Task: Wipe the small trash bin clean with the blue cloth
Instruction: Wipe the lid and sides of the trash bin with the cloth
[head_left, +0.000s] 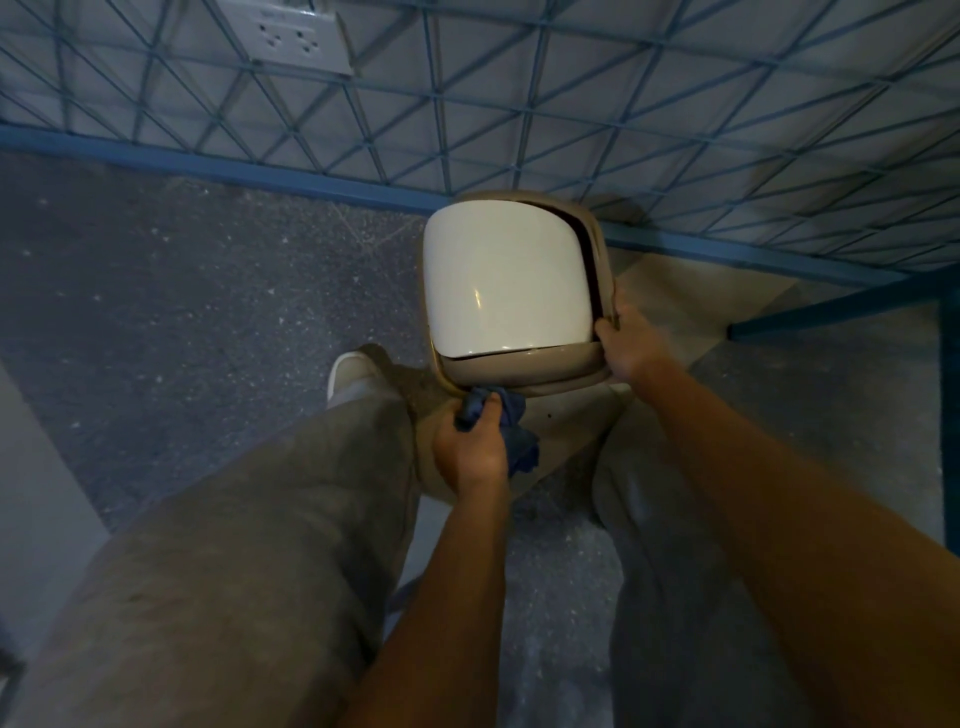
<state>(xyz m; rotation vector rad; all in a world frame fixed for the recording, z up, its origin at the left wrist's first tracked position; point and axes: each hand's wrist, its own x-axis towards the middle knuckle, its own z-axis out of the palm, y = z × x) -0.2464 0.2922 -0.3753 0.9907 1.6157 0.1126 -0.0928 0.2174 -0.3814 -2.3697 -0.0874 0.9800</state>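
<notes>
The left hand (470, 452) bunches the crumpled blue cloth (511, 423) against the beige bin's (524, 366) rim; the right hand (626, 338) grips its corner (glossy white rounded lid (504, 280)), between the knees.

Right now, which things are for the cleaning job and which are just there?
For the job: small trash bin, its white lid, blue cloth, left hand, right hand.
Just there: wall socket, white shoe.

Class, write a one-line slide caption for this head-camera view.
Left hand presses the blue cloth against the small trash bin; right hand steadies its rim.
</notes>
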